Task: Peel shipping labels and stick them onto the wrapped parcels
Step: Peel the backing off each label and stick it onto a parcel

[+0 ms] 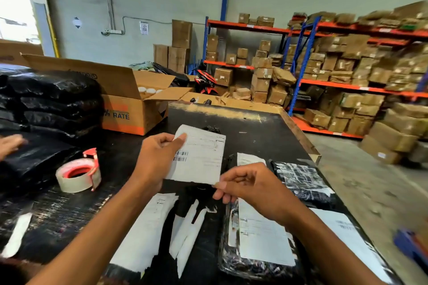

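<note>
From the head view, we hold the label (201,155) above the counter (254,127), left hand (152,159) gripping its top edge, right hand (245,187) pinching the bottom corner, where we should peel the backing slowly, keeping it flat.

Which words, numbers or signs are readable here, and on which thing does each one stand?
"RATE", after a "%" sign: on the cardboard box.
Held label: barcode and print, too blurred to read.
Labels on the parcels: too blurred.
Wall notice: too small.
</note>
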### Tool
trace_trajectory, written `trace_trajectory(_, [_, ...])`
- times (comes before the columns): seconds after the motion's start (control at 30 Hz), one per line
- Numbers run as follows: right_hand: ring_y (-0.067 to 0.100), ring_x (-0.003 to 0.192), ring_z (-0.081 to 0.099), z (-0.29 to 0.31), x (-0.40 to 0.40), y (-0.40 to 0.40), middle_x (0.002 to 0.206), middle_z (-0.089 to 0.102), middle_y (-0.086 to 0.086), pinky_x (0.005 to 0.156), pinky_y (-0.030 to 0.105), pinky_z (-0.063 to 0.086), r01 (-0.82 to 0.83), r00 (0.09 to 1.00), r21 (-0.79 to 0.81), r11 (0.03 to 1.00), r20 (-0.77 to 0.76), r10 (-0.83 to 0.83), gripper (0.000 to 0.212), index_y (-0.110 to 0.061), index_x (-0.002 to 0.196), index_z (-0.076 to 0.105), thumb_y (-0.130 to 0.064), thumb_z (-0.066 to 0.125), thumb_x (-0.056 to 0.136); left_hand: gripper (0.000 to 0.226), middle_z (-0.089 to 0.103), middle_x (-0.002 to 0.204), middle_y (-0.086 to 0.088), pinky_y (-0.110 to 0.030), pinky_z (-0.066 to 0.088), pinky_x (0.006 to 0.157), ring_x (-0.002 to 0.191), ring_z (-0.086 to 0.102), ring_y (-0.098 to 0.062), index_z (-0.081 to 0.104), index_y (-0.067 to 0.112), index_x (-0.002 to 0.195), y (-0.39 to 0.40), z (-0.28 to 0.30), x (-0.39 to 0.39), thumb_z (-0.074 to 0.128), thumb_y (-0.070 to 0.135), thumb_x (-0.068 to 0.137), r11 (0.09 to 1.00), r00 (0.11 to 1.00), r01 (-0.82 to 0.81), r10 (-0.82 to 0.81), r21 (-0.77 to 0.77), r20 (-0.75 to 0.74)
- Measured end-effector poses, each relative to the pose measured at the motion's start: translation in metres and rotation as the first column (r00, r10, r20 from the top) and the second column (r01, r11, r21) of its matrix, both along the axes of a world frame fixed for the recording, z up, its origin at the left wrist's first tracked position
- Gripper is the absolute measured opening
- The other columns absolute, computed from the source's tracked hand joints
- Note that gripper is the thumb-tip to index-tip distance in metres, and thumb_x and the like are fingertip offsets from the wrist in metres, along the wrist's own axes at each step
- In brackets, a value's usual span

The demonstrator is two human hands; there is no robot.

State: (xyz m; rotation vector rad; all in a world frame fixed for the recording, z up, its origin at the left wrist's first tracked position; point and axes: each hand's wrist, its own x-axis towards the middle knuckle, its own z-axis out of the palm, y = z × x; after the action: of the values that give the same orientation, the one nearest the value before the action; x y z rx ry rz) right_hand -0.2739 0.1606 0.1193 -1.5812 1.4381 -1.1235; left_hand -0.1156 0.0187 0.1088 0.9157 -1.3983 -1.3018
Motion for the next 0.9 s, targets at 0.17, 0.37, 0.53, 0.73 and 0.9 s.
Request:
trace_trajectory(0.17, [0.011,0.072,0.066,0.001,-0.006,0.004,0.088,0.076,0.006,0.07,0.023,0.053,-0.021,1.0,-0.001,1.0,0.003,0.021,0.014,-0.002,0.095,0.072,-0.01,0.064,0.089,0.021,0.074,0.078,-0.013,-0.025,0.05,0.047,0.062,0.068,-0.023,0.065,0.006,0.08,-0.002,-0.004,-0.007,0.066,0.025,0.088,0.999,0.999,-0.007,0.006,0.044,0.032])
trace_trajectory(0.37, [0.011,0.069,0.066,0.002,-0.005,-0.007,0.089,0.076,0.011,0.065,0.021,0.052,-0.007,1.0,-0.048,0.999,0.025,0.008,0.014,0.001,0.097,0.072,-0.007,0.062,0.089,0.025,0.067,0.095,-0.003,-0.03,0.048,0.075,0.087,0.06,-0.017,0.063,0.013,0.102,-0.001,-0.007,-0.001,0.071,0.028,0.084,0.957,0.9,-0.151,0.236,-0.246,0.367])
trace_trajectory(0.53, [0.011,0.067,0.065,0.007,-0.003,-0.02,0.086,0.076,0.013,0.063,0.021,0.051,0.003,0.999,-0.118,0.993,0.052,0.003,0.014,-0.002,0.096,0.073,-0.007,0.061,0.09,0.018,0.074,0.077,0.0,-0.019,0.051,0.068,0.073,0.068,-0.007,0.077,0.02,0.083,0.05,0.015,0.014,0.07,0.037,0.08,0.908,0.942,0.259,-0.161,-0.33,0.295])
trace_trajectory(0.73, [0.014,0.066,0.065,0.006,0.007,-0.03,0.084,0.075,0.015,0.06,0.022,0.052,-0.01,0.997,-0.102,0.995,0.076,0.018,0.014,0.0,0.095,0.072,-0.006,0.06,0.09,0.01,0.073,0.078,-0.004,-0.017,0.053,0.064,0.07,0.067,-0.012,0.074,0.012,0.085,0.046,0.005,0.013,0.07,0.021,0.084,0.901,0.952,0.205,-0.094,-0.382,0.291])
trace_trajectory(0.9, [0.014,0.048,0.05,0.005,0.012,-0.032,0.059,0.064,0.008,0.04,0.02,0.041,0.053,0.925,-0.027,0.998,0.377,-0.039,0.021,0.0,0.073,0.066,0.001,0.053,0.089,0.023,0.062,0.068,-0.009,-0.016,0.041,0.046,0.06,0.05,-0.017,0.068,-0.001,0.087,0.02,-0.008,0.015,0.06,0.02,0.093,0.993,0.969,0.099,-0.082,-0.064,0.233])
